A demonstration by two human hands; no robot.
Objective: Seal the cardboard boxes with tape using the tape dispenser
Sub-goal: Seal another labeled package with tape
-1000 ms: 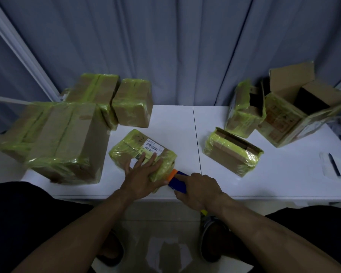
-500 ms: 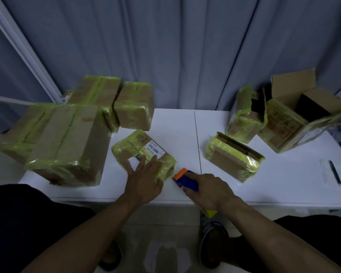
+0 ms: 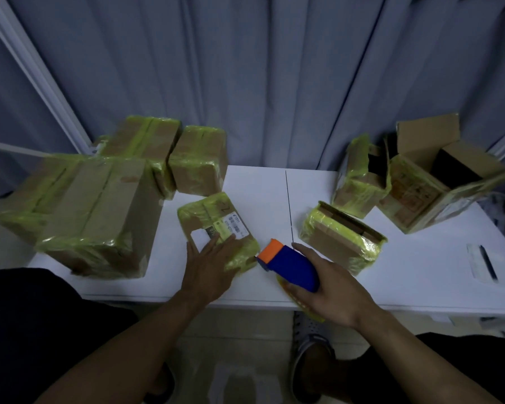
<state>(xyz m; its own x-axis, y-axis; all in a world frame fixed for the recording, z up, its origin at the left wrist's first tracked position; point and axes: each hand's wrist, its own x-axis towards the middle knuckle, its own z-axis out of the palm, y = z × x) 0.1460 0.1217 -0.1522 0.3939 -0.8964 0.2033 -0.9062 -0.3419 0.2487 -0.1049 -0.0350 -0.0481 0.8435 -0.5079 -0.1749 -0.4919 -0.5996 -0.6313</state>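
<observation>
A small cardboard box (image 3: 213, 220) wrapped in yellow-green tape, with a white barcode label, lies near the table's front edge. My left hand (image 3: 209, 268) rests flat on its near end with straight fingers. My right hand (image 3: 330, 287) grips a blue tape dispenser (image 3: 289, 265) with an orange tip. The tip sits just right of the box's near right corner, and yellow tape shows under the dispenser.
Several taped boxes stand at the left, the biggest one (image 3: 99, 217) closest to me. Another taped box (image 3: 341, 237) lies right of the dispenser, with two opened boxes (image 3: 414, 196) behind it. A pen on paper (image 3: 483, 262) lies at the far right of the white table (image 3: 274, 199).
My right hand has drawn the dispenser a little away from the box's corner and turned it, so more of its blue body shows. My left hand stays on the box.
</observation>
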